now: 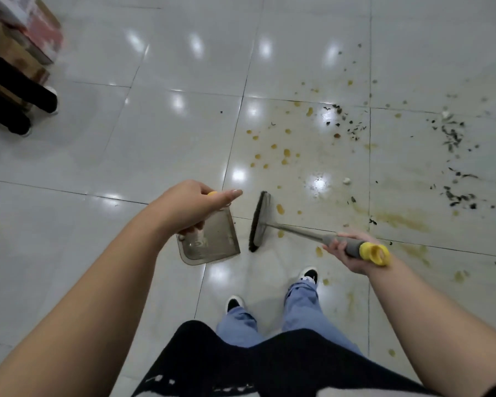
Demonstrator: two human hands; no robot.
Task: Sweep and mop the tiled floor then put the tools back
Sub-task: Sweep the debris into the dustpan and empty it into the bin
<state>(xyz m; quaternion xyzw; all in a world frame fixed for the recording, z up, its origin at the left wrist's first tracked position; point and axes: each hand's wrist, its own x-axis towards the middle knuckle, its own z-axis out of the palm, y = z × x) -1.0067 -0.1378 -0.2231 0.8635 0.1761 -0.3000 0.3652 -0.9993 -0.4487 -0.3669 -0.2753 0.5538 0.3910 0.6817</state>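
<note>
My left hand (192,204) grips the yellow-tipped handle of a translucent grey dustpan (212,242), which hangs below it above the white tiled floor (143,133). My right hand (347,253) holds the grey grip of a broom (298,230) with a yellow end cap. The broom's dark-bristled head (259,222) sits just right of the dustpan, near the floor. Yellowish stains (281,153) and dark scattered debris (453,138) cover the tiles ahead and to the right. Smeared yellow streaks (395,219) lie beyond the broom.
My feet in dark shoes and blue jeans (301,299) stand just below the tools. At the far left, another person's dark-clad legs (17,93) stand by a wooden piece of furniture (26,30). Small white crumbs (346,180) lie among the stains.
</note>
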